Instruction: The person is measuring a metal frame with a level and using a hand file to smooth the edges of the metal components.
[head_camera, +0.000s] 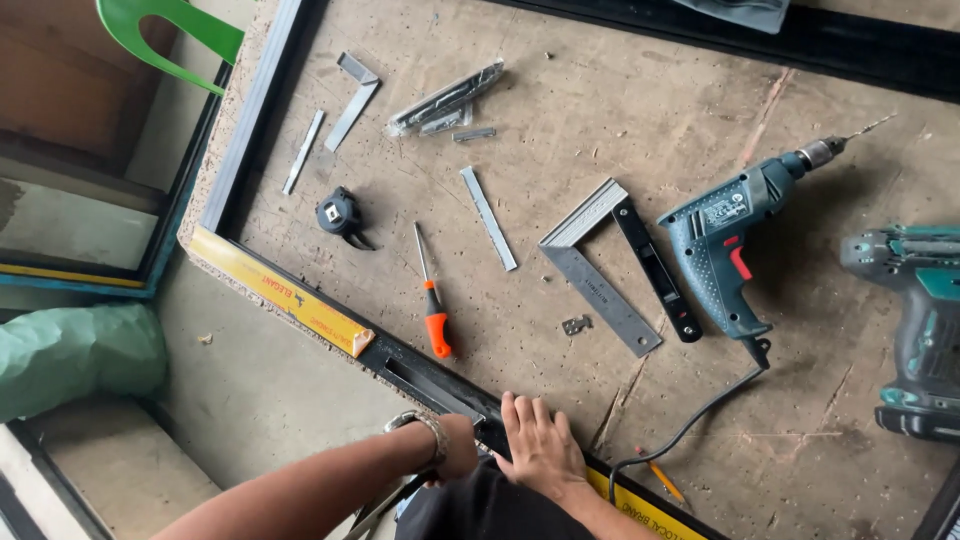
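My left hand, with a watch on the wrist, curls against the near side of a black metal frame bar at the bench edge; its fingers are hidden. My right hand lies flat on top of the same bar, fingers pointing away, holding nothing. A rectangular slot is cut in the bar just left of my hands. An orange-handled screwdriver lies a little beyond the bar. Yellow protective tape covers the bar further left.
On the wooden bench top lie a try square, a black lock strip, a corded blue-green drill, a teal cordless drill, a black tape measure, metal strips, a small bracket and a pencil. A green chair stands at top left.
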